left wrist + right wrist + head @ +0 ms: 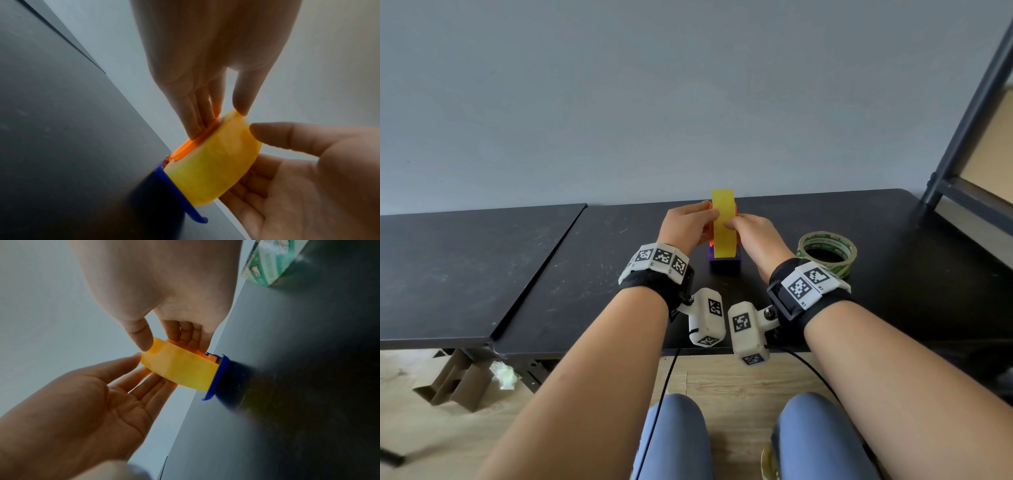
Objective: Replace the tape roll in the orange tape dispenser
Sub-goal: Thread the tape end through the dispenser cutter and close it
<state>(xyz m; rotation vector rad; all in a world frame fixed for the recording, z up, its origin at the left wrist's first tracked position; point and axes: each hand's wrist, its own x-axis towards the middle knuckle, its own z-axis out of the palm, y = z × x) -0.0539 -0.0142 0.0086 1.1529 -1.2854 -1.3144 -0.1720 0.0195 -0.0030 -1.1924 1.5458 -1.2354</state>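
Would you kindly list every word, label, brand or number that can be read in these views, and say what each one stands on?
No text can be read with certainty.
Green print on the inner core of the tape roll lying on the table: too small to read.
Small marks beside the black-and-white square codes on the wrist bands: too small.
Print on the green-patterned box: blurred.

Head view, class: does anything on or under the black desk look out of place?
Yes: a crumpled wad of pale paper lies on the floor under the desk, beside brown cardboard. It looks like dropped litter.
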